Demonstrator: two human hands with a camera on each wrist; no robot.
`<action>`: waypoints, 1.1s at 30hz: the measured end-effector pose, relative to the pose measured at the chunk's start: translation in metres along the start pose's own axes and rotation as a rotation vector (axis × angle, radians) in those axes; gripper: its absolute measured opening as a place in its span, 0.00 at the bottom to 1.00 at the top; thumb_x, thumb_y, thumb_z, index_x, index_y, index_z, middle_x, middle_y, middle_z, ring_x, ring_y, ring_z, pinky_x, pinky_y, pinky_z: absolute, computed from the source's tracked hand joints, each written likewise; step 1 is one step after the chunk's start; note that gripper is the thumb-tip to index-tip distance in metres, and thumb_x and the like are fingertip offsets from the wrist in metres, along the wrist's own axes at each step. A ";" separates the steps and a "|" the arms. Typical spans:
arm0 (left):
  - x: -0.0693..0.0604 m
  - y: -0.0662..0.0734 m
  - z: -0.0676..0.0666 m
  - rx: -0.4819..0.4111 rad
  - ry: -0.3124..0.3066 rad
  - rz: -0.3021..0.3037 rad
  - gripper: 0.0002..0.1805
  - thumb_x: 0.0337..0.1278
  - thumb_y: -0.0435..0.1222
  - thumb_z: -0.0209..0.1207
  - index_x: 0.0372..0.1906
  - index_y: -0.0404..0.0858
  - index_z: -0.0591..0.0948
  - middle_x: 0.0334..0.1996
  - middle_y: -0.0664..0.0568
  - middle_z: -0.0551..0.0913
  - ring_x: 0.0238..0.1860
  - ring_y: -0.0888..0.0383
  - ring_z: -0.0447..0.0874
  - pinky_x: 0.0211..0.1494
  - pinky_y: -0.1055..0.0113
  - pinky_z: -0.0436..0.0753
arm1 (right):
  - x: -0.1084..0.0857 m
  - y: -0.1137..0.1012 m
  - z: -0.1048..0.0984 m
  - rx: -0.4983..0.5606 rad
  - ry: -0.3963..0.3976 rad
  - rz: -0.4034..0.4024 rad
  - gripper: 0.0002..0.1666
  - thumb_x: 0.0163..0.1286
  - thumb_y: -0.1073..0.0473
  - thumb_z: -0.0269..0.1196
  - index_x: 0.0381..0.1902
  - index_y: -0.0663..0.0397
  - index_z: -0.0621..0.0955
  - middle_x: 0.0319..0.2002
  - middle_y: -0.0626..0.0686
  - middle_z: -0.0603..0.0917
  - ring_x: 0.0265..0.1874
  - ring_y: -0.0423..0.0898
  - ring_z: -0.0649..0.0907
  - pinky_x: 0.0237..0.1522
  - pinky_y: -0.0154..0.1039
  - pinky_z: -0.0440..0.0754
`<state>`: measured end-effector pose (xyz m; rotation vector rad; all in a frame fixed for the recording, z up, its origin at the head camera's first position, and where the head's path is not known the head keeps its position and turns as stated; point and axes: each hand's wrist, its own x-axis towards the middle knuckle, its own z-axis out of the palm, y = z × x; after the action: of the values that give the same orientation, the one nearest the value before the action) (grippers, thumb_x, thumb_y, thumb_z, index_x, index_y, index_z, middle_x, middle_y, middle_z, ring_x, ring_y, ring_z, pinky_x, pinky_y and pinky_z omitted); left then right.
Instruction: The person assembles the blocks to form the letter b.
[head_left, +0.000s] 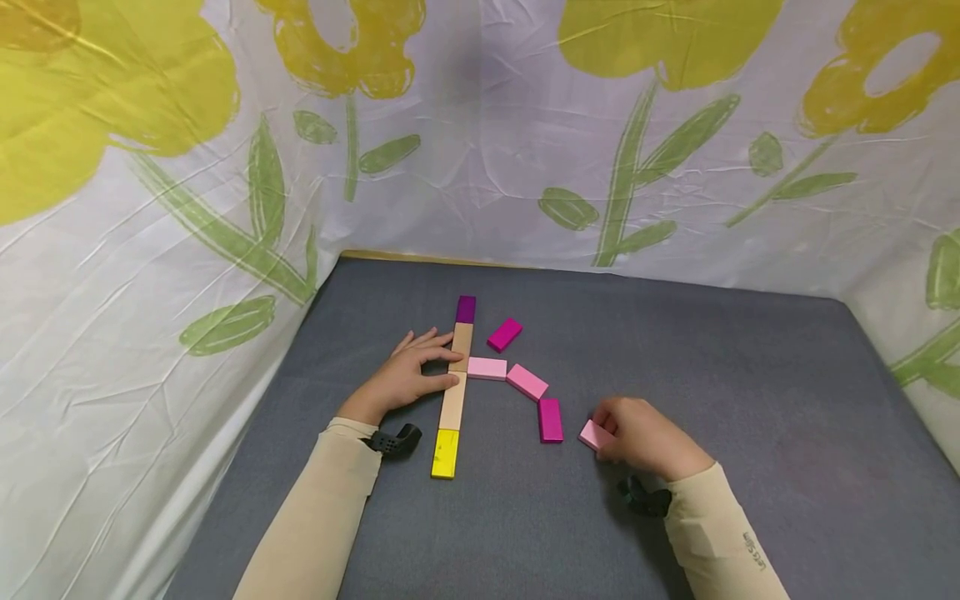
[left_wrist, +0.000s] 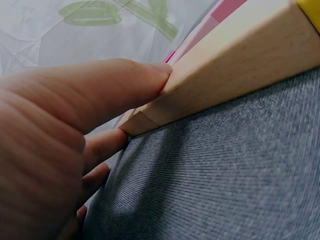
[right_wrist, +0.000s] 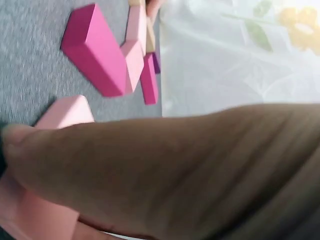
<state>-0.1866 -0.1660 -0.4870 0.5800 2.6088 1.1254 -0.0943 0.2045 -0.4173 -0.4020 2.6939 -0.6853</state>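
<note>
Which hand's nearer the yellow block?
Left. The left hand touches the tan blocks just beyond the yellow block; the right hand is farther off to its right, holding a pale pink block.

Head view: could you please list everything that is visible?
Purple block: one, purple, far end of row
Wooden blocks: two, pale tan, middle of row
Yellow block: one, yellow, near end of row
Pink blocks: two, light pink, curving right from row
Magenta blocks: two, magenta, one ending the curve, one apart
Held pink block: one, light pink, right of curve
Table: one, grey, beneath blocks
Tan strip: one, tan, table's far edge
Flowered cloth: count unclear, white, yellow, green, behind and beside table
Wrist devices: two, black, one per wrist
Sleeves: two, beige, on forearms
Left hand: one, bare, touching wooden blocks
Right hand: one, bare, holding pink block
</note>
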 end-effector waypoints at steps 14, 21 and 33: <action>0.001 -0.001 0.001 0.005 0.000 -0.004 0.26 0.66 0.46 0.70 0.67 0.46 0.84 0.80 0.46 0.66 0.85 0.45 0.48 0.85 0.44 0.31 | -0.011 -0.026 0.010 0.039 -0.127 0.023 0.18 0.45 0.74 0.76 0.22 0.52 0.79 0.17 0.46 0.77 0.18 0.42 0.76 0.20 0.35 0.72; -0.001 0.002 0.000 0.003 0.000 -0.001 0.26 0.66 0.46 0.69 0.67 0.46 0.84 0.80 0.46 0.67 0.85 0.44 0.49 0.86 0.44 0.32 | -0.016 -0.035 0.016 0.029 -0.133 -0.038 0.17 0.42 0.74 0.73 0.18 0.50 0.77 0.15 0.43 0.76 0.16 0.40 0.75 0.18 0.33 0.68; -0.001 0.002 -0.001 0.008 -0.003 -0.005 0.26 0.66 0.46 0.69 0.67 0.46 0.84 0.80 0.46 0.66 0.85 0.44 0.49 0.86 0.44 0.32 | -0.008 -0.055 0.033 -0.058 -0.084 -0.204 0.16 0.50 0.71 0.77 0.19 0.46 0.84 0.17 0.39 0.72 0.20 0.37 0.68 0.22 0.32 0.67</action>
<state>-0.1860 -0.1658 -0.4853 0.5767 2.6120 1.1124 -0.0641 0.1475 -0.4152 -0.7117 2.6210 -0.6308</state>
